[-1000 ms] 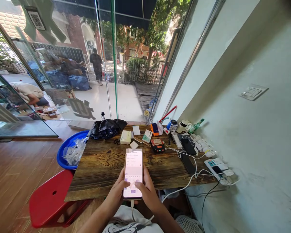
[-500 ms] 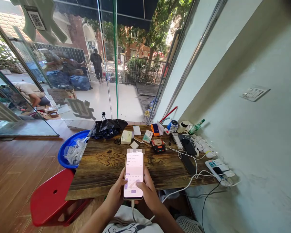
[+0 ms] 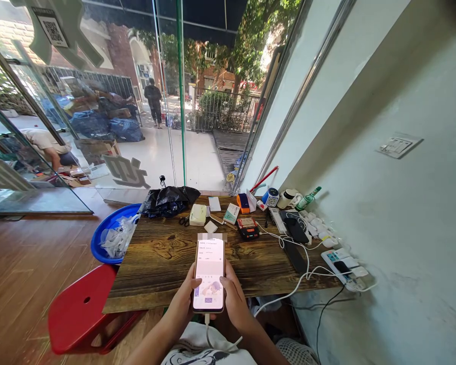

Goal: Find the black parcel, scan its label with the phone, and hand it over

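Observation:
A smartphone (image 3: 209, 268) with a lit screen is held upright between both my hands, at the near edge of the wooden table (image 3: 155, 274). My left hand (image 3: 185, 294) is closed around its left side, with the thumb over the lower screen. On the opposite side, my right hand (image 3: 233, 294) grips the phone, its thumb at the screen's right edge. The screen carries lines of text above an on-screen keyboard; the text is too small to read. A white charging cable (image 3: 207, 324) runs from the phone's bottom end. The fingers behind the phone are mostly hidden.
Toward the back lie a black umbrella (image 3: 167, 200), a tissue pack (image 3: 198, 215), scissors (image 3: 184, 221) and a black-and-red device (image 3: 248, 229). Cables and a power strip (image 3: 344, 268) are at right. Left of the table stand a blue basin (image 3: 99, 238) and a red stool (image 3: 79, 309). Two people are beyond the glass.
My right thumb has shifted up and right, from over the keyboard to the screen's edge. My left thumb has moved slightly. The text on the phone's screen has changed a little.

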The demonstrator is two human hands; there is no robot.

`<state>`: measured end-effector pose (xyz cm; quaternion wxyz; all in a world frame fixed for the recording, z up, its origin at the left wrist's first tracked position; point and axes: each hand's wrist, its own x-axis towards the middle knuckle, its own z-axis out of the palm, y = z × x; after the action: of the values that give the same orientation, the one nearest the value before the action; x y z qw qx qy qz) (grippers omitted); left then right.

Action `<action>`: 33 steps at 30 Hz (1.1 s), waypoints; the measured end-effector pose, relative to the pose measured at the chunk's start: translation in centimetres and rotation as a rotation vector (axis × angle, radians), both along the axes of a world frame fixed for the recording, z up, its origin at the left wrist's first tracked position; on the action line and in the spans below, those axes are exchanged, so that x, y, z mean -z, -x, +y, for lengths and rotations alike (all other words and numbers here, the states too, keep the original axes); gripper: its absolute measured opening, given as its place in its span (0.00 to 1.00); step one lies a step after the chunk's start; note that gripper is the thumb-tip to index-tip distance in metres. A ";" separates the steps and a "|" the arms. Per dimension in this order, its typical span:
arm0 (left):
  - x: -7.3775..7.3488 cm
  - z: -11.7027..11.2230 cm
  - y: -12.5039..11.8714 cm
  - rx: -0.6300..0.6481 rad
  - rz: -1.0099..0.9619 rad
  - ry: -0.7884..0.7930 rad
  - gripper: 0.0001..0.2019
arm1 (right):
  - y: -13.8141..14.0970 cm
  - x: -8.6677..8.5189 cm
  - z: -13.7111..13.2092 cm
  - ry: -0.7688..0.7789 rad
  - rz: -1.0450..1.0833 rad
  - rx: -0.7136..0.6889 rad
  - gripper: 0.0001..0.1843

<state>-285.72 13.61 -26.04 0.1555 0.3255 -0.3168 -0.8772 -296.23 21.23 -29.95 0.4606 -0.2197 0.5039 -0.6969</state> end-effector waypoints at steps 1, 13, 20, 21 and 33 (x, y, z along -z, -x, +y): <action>0.1 0.0 0.0 -0.003 -0.002 -0.005 0.37 | 0.0 0.1 0.0 -0.001 0.002 0.003 0.29; 1.6 0.0 -0.3 -0.027 0.039 -0.059 0.34 | 0.4 -1.6 1.3 0.083 0.071 -0.179 0.44; 1.8 0.1 -0.3 -0.043 0.066 -0.061 0.37 | 0.2 -1.3 0.0 0.005 -0.005 -0.054 0.31; 1.8 0.0 -0.2 -0.049 0.070 -0.049 0.37 | 0.3 -1.4 -0.4 -0.021 -0.016 -0.007 0.27; 1.7 0.2 -0.5 -0.024 0.029 -0.031 0.38 | 0.9 -2.4 -2.2 -0.082 0.065 0.073 0.24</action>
<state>-285.18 13.82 -27.72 0.1654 0.3187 -0.2969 -0.8848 -297.08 19.04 -27.60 0.4270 -0.2046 0.5543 -0.6846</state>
